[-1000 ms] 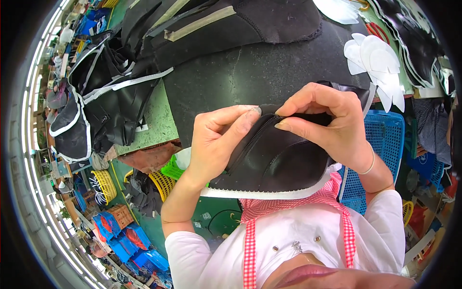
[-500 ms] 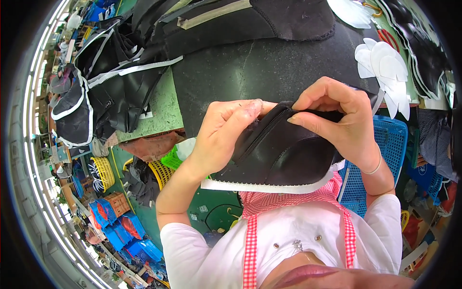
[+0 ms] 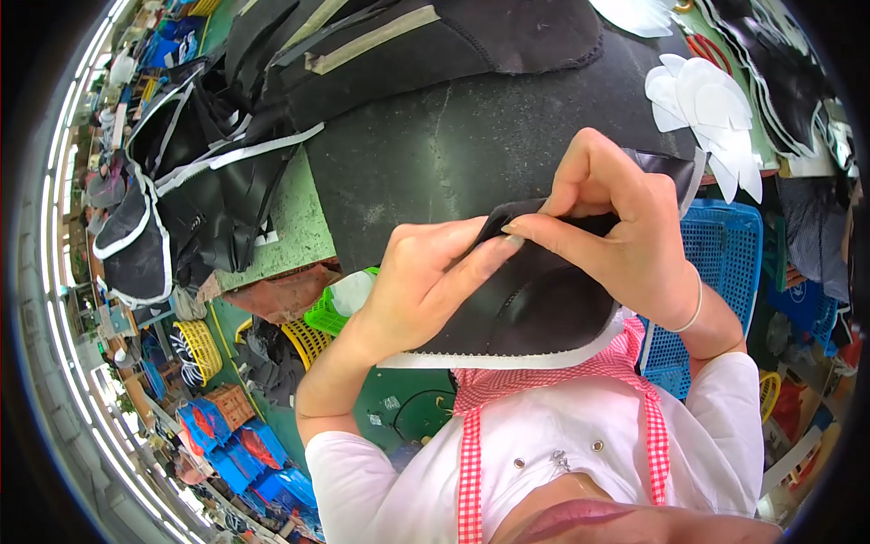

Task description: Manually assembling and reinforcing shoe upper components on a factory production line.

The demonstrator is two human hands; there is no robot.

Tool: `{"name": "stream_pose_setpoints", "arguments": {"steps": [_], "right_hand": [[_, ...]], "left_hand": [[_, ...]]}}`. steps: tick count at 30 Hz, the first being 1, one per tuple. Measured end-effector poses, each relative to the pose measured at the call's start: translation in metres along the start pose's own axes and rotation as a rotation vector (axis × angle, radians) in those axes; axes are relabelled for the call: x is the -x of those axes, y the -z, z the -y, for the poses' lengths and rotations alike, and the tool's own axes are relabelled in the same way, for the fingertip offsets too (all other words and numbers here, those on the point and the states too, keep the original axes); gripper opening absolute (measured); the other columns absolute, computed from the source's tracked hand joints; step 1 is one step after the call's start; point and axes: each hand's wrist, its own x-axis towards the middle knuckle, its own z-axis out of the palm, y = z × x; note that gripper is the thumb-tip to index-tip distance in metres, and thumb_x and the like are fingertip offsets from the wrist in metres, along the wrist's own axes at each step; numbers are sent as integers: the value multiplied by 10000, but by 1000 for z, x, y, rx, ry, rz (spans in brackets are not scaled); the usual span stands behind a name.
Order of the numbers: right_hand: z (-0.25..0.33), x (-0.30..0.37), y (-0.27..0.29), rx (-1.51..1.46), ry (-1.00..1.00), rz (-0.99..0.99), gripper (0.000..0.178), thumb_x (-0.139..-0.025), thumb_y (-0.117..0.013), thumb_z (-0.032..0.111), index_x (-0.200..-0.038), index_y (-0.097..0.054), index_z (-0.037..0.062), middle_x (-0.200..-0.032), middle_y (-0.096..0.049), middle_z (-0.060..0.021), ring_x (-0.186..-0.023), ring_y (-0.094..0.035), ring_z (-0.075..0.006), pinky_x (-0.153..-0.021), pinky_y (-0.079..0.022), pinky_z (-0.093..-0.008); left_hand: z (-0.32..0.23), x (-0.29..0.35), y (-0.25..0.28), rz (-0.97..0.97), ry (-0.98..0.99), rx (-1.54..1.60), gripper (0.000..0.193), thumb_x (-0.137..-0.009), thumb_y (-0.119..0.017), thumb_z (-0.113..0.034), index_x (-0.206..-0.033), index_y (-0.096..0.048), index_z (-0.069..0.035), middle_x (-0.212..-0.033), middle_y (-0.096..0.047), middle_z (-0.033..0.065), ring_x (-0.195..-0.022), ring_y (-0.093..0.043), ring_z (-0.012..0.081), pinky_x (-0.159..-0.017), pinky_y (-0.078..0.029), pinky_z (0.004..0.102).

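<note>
Between my hands is a black leather piece with a zipper and a white-edged rim (image 3: 544,308), which looks like a boot upper. My left hand (image 3: 426,281) pinches its folded upper edge between thumb and fingers. Close beside it, my right hand (image 3: 616,227) pinches the same edge, with its thumb tip against the left fingertips. The zipper is mostly hidden behind my fingers. The piece hangs over the near edge of a black work mat (image 3: 417,154), its white rim toward my apron (image 3: 507,390).
White cut pieces (image 3: 702,100) and red-handled scissors (image 3: 711,53) lie at the right. Black uppers with white edging (image 3: 217,199) are heaped at the left, other black pieces (image 3: 435,54) at the back. A blue crate (image 3: 720,254) stands right, a green basket (image 3: 335,313) left below the table.
My left hand has moved down and slid along toward the right fingertips. The upper edge is now folded over, and the zipper that lay exposed is covered. My right hand has shifted slightly left.
</note>
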Motion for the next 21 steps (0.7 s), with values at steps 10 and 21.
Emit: {"name": "stream_pose_setpoints", "arguments": {"steps": [10, 21], "right_hand": [[-29, 26, 37, 62, 21, 128, 278, -732, -832, 33, -826, -571, 21, -944, -627, -73, -799, -603, -126, -699, -489, -246], [-37, 25, 28, -416, -22, 228, 231, -778, -796, 0, -762, -567, 26, -932, -713, -122, -841, -691, -171, -767, -531, -268]], "left_hand": [[1, 11, 3, -104, 89, 101, 304, -960, -582, -168, -709, -552, 2, -595, -410, -48, -536, -341, 46, -486, -241, 266], [22, 10, 7, -63, -53, 390, 253, -883, -647, -163, -901, -699, 83, -733, -692, 79, -623, -621, 109, -578, -472, 247]]}}
